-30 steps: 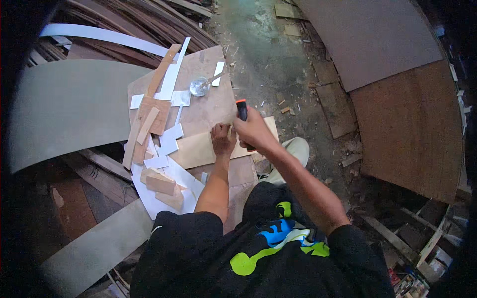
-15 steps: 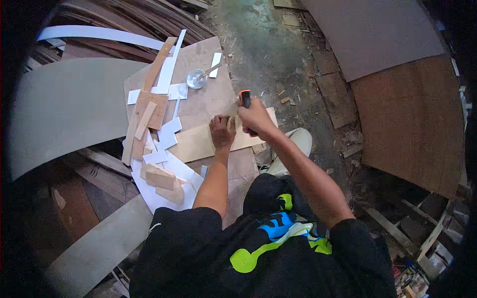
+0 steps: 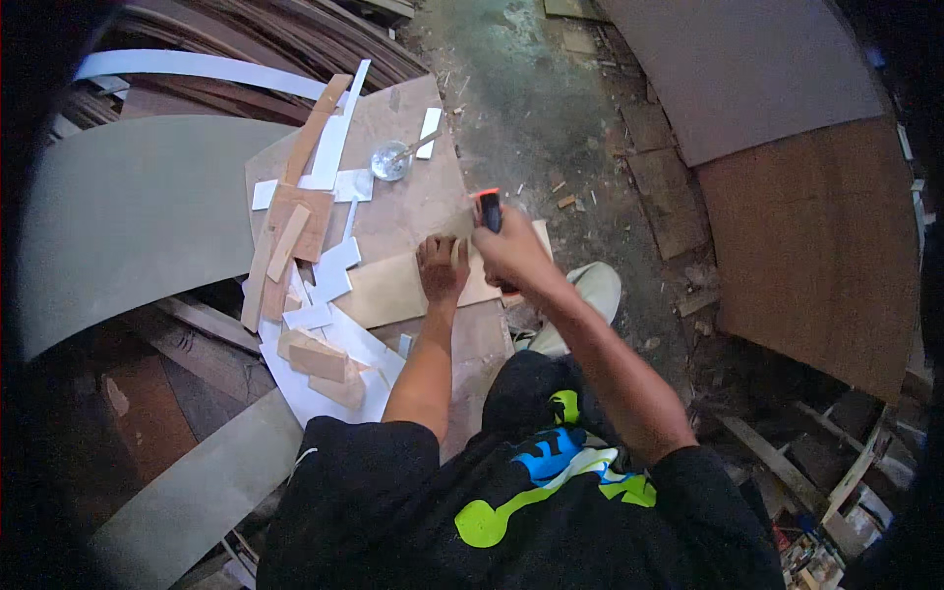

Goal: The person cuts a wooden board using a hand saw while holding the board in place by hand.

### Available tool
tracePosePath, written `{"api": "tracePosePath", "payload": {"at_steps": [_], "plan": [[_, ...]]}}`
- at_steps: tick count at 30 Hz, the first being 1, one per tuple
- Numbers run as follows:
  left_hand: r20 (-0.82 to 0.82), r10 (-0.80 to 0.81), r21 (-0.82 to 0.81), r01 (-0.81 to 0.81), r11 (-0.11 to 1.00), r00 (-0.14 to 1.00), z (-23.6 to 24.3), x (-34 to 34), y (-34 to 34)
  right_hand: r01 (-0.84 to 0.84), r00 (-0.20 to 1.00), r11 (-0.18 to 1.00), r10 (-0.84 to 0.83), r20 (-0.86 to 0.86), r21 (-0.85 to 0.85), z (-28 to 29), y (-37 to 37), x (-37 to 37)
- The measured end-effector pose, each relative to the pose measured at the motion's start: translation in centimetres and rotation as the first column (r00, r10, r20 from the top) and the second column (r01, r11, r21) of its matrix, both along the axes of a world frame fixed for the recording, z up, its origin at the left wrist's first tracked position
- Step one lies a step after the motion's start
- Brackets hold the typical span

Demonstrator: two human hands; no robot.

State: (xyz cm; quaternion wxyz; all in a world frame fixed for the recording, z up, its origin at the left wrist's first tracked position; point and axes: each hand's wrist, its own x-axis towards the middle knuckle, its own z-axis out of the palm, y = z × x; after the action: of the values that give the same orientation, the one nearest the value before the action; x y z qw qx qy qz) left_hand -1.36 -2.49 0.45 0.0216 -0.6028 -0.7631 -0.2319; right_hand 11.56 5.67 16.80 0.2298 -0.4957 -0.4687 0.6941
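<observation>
Right hand (image 3: pixel 511 254) closed around orange-and-black cutter (image 3: pixel 488 208), tip at far edge of pale wood strip (image 3: pixel 393 287). Left hand (image 3: pixel 442 267) flat, fingers spread, pressing strip onto plywood board (image 3: pixel 413 197). Strip's long axis runs left-right, just beside both hands, left nearer.
</observation>
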Motion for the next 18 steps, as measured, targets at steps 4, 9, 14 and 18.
{"api": "tracePosePath", "payload": {"at_steps": [4, 9, 14, 18], "plan": [[0.069, -0.067, 0.050, 0.064, 0.997, 0.995, -0.1, 1.6, 2.5, 0.080, 0.994, 0.994, -0.085, 0.064, 0.071, -2.4, 1.7, 0.9], [0.007, -0.013, -0.021, 0.013, 1.000, 1.000, -0.4, 0.2, 0.8, 0.044, 0.998, 0.993, -0.038, -0.054, 0.113, 2.1, -0.4, 0.2], [-0.062, -0.090, 0.002, 0.090, 0.996, 0.994, -1.2, 0.8, 1.4, -0.018, 0.997, 0.999, 0.021, 0.078, -0.039, 0.5, 1.9, -0.2], [-0.043, -0.021, -0.007, 0.021, 1.000, 0.999, -1.0, 0.0, 1.3, 0.001, 0.999, 0.998, 0.001, -0.036, 0.062, 3.3, 0.0, -0.1]]}}
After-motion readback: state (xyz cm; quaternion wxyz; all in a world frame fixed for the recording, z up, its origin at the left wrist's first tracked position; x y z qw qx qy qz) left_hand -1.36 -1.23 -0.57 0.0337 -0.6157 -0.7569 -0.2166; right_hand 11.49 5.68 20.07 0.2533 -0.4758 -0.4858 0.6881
